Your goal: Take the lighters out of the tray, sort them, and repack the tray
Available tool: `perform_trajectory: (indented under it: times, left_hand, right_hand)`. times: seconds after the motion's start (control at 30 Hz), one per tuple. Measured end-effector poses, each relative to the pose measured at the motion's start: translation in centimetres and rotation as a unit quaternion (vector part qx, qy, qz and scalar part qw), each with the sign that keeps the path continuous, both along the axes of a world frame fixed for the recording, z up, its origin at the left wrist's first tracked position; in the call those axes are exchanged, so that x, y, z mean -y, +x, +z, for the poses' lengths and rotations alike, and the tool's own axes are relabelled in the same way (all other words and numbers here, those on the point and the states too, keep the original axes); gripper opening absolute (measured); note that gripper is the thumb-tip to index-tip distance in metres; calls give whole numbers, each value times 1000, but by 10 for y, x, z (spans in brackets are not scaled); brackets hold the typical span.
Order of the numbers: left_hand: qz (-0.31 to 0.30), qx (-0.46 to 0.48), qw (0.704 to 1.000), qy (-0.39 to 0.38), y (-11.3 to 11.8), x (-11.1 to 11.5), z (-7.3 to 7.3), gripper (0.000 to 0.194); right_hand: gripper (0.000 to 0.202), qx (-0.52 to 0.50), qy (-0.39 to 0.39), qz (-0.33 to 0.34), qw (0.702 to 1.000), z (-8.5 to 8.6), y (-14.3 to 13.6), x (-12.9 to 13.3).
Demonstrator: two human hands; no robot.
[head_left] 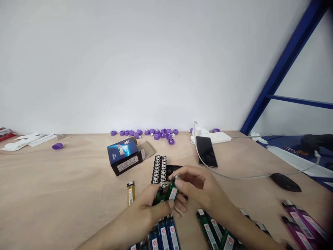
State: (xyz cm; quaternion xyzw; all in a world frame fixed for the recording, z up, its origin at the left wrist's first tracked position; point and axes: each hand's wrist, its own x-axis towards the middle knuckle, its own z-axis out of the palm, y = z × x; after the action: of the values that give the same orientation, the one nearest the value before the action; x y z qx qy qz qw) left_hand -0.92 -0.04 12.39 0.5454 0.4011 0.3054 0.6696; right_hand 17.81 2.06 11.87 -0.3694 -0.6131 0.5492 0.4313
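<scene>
At the middle front, my left hand (149,210) is closed around green lighters (171,193), at least two of them side by side with their metal tops up. My right hand (199,184) pinches the top end of one of these lighters between thumb and fingers. Just beyond the hands stand two rows of small black pieces with silver loops (159,170), partly hidden by the fingers. Under my left wrist lie several blue lighters (163,236). Beneath my right forearm are several more green lighters (210,231). A single yellow lighter (130,193) lies left of my left hand.
An opened blue and black box (125,156) lies behind the hands. Purple caps (156,136) are scattered along the wall. A phone (206,151), a white power strip (218,137), a cable and a black mouse (285,182) are to the right. Purple lighters (304,224) lie front right.
</scene>
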Motion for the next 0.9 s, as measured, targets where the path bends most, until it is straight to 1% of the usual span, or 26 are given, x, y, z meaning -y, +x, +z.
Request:
perform_trajectory:
  times: [0.03,0.07,0.1,0.13,0.17,0.2,0.3,0.4,0.47,0.6,0.73,0.8,0.9]
  left_hand:
    - [23,-42,997,64,-4,-3,0,33]
    - [57,-93,984,139,-8,-6,1,34]
    - [92,-142,963,210,-13,-9,3,33]
    - [113,-185,939,266,-16,-13,6,31]
    - [114,-217,920,304,-19,-16,9,30]
    - [94,-238,909,328,-21,-18,12,29]
    - [-7,-297,889,349,-20,-20,14,33]
    - [-94,-367,854,356,-15,-18,9,44]
    - [-122,-391,839,358,-13,-17,6,46]
    - [-127,-398,835,359,-11,-16,7,44]
    - [-129,-377,851,342,-10,-17,12,38]
    - [-130,-356,864,331,-10,-17,12,39]
    - [-119,-308,890,314,-12,-17,9,42]
  right_hand:
    - [26,-9,12,-49,999,0,4,-4]
    - [26,-8,28,-104,994,-1,8,-8]
    - [27,2,45,-155,987,-3,12,-13]
    - [28,22,60,-192,979,-5,16,-18]
    - [29,49,72,-211,973,-8,19,-23]
    - [29,79,80,-213,971,-12,20,-28]
    - [24,143,90,-170,971,-27,16,-34]
    - [18,169,97,-133,972,-38,7,-31]
    - [16,191,104,-123,968,-43,3,-28]
    - [17,237,121,-115,957,-52,1,-23]
    - [23,276,159,-92,944,-56,0,-21]
    - [25,290,179,-67,938,-54,0,-18]
    - [33,311,212,-28,926,-41,2,-14]
